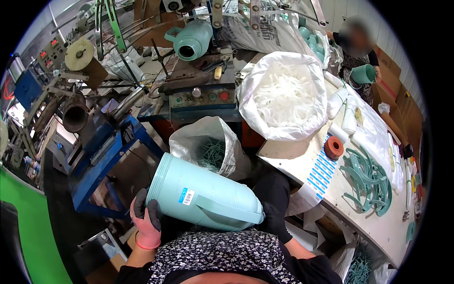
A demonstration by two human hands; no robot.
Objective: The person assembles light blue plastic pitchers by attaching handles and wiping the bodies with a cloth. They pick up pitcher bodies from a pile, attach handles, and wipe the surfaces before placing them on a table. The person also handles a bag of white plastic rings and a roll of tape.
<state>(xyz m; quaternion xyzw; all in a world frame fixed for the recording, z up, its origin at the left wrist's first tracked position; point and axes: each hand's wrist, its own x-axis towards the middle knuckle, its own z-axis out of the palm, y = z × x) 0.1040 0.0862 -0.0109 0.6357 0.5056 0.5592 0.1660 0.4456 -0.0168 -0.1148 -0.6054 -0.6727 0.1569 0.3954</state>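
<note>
A pale teal plastic jug body (203,191) lies tilted across my lap, its ribbed rim to the left and its base to the right. A long handle runs along its near side, and a small blue-and-white barcode label (186,196) is stuck on it. My left hand (147,220), in a pink glove with grey fingertips, grips the rim end, thumb on the outer wall. At the base end is my right hand (273,220), in dark covering that blends with my black trousers; its fingers cannot be made out.
An open white sack (227,149) with thin teal strips stands beyond the jug body. On the worktable (283,154) are a sack of white rings (288,97), a label strip (318,177), a red-brown roll (333,147) and teal handles (366,182). Machinery stands left; another person (359,61) holds a teal container (363,74).
</note>
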